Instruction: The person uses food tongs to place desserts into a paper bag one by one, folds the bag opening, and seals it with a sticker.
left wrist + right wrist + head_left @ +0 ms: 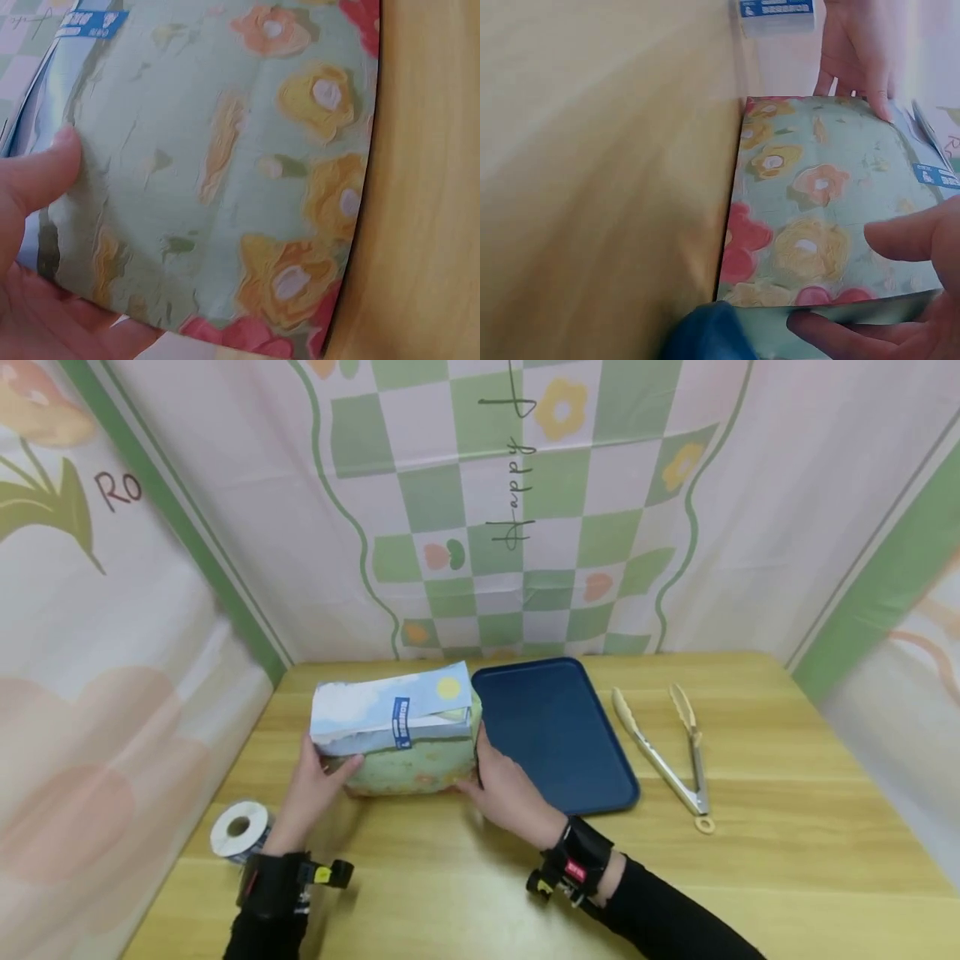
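A flower-printed paper bag (412, 768), its sky-blue top folded over, lies across the left middle of the table between both hands. A small blue and white sticker (402, 723) spans the fold at the front. My left hand (311, 793) grips the bag's left end; in the left wrist view its thumb (56, 169) presses the printed face and the other fingers go round the end. On the right end, my right hand (513, 793) holds on with thumb (900, 236) over the face and fingers against the side panel.
A dark blue tray (555, 735) lies right beside the bag, behind the right hand. Metal tongs with beige tips (663, 768) lie spread farther right. A sticker roll (240, 831) stands at the left table edge, close to the left wrist. Printed cloth (450, 610) hangs behind the table.
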`<action>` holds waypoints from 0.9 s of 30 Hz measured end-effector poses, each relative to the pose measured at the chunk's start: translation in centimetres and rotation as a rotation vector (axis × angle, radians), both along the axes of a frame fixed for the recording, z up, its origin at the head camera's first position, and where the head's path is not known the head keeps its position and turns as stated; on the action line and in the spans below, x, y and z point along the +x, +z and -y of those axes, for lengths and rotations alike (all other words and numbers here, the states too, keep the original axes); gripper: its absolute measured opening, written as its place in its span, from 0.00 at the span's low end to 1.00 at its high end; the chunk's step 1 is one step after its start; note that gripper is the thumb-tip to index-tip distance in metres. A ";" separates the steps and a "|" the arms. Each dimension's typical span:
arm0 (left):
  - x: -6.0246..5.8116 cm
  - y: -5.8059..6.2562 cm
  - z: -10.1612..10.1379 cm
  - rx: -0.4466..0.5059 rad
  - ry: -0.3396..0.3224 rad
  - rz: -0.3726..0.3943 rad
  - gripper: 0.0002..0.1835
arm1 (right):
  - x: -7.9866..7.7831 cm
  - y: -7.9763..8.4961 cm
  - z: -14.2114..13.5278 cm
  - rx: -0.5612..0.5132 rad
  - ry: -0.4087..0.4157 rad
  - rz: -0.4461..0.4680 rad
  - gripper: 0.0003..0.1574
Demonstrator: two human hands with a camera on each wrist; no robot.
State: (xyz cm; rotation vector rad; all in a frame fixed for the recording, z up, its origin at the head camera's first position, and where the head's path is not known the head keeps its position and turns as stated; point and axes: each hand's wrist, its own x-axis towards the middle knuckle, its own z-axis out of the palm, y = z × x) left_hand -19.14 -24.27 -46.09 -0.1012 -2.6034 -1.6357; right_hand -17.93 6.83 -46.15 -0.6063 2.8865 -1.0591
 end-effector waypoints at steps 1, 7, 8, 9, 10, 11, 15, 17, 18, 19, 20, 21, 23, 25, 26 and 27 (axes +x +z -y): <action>-0.2 0.0 0.0 -0.002 0.010 -0.004 0.51 | -0.4 0.1 0.1 -0.002 0.006 0.023 0.65; -2.4 -0.1 0.1 -0.024 0.117 -0.016 0.46 | -3.5 0.1 0.8 -0.077 0.057 0.169 0.68; -2.9 -0.3 0.1 -0.037 0.144 -0.016 0.46 | -3.9 0.0 0.9 -0.095 0.064 0.191 0.68; -3.4 -0.4 0.1 -0.039 0.168 -0.012 0.46 | -4.4 -0.2 0.9 -0.111 0.073 0.208 0.67; -3.8 -0.5 0.0 -0.041 0.190 -0.010 0.45 | -4.8 -0.3 1.0 -0.125 0.080 0.224 0.67; -4.2 -0.7 0.0 -0.046 0.212 -0.005 0.46 | -5.1 -0.5 1.1 -0.137 0.088 0.240 0.67; -5.5 -1.0 -0.5 -0.048 0.278 0.031 0.48 | -5.9 -1.4 1.3 -0.133 0.118 0.247 0.65; -5.8 -1.1 -0.8 -0.052 0.299 0.040 0.48 | -5.8 -1.6 1.1 -0.099 0.128 0.249 0.64; -5.9 -1.1 -1.0 -0.054 0.306 0.037 0.48 | -5.8 -1.7 1.0 -0.075 0.128 0.243 0.63; -5.8 -1.1 -1.2 -0.066 0.315 0.029 0.48 | -5.6 -1.7 0.7 -0.052 0.124 0.239 0.63; -5.6 -1.0 -1.5 -0.073 0.325 0.017 0.48 | -5.5 -1.6 0.5 -0.037 0.122 0.236 0.62; -5.3 -1.0 -1.8 -0.090 0.338 -0.003 0.48 | -5.2 -1.5 0.2 -0.022 0.114 0.238 0.61; -4.5 -0.9 -2.7 -0.133 0.379 -0.063 0.48 | -4.6 -1.2 -0.6 -0.009 0.088 0.230 0.59; -3.5 -0.7 -3.7 -0.217 0.418 -0.131 0.50 | -3.7 -0.8 -1.6 -0.003 0.054 0.223 0.57; -2.9 -0.6 -4.3 -0.266 0.434 -0.163 0.51 | -3.2 -0.6 -2.2 0.002 0.039 0.221 0.56; -2.3 -0.5 -4.9 -0.325 0.444 -0.202 0.52 | -2.6 -0.4 -2.9 0.012 0.020 0.221 0.56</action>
